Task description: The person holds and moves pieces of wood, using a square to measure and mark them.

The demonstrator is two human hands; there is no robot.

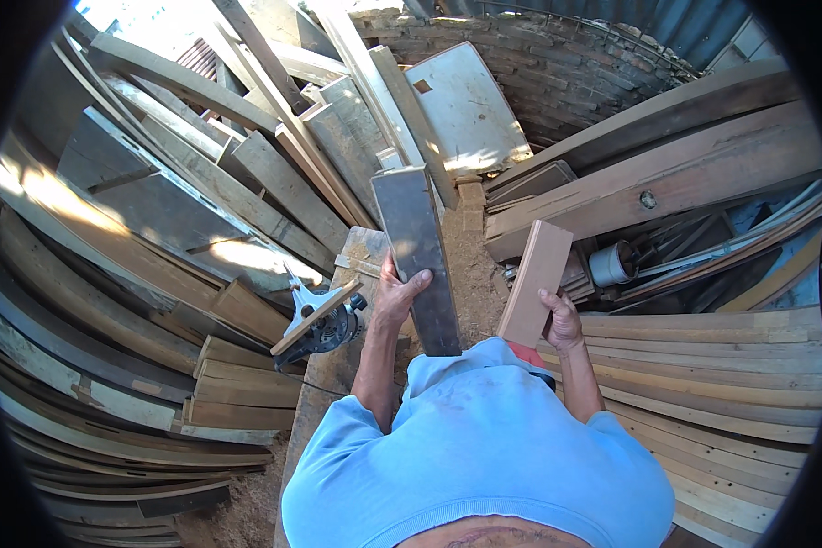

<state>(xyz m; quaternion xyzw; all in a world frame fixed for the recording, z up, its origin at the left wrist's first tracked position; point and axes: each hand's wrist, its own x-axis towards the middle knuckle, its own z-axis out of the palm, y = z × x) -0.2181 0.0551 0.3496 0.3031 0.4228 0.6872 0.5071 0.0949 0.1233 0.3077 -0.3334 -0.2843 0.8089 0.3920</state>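
Note:
My left hand (400,294) grips the left edge of a long dark board (417,247), with the thumb lying over its face. The board stands tilted in front of me, its lower end against my blue shirt. On the right, my right hand (563,320) is closed on the right edge of a shorter reddish-brown wood block (536,279). A gap separates the two pieces. Left of my left forearm, a power tool (331,327) with a pale blue and dark body lies on the workbench (327,365), a wooden strip (315,318) across it.
Stacked planks (247,393) line the left side, and more boards (703,365) lie in rows at the right. Thick beams (667,183) and a white can (612,265) are at the far right. Leaning timber and a pale panel (470,105) stand before a brick wall (575,78). Sawdust (470,274) covers the ground.

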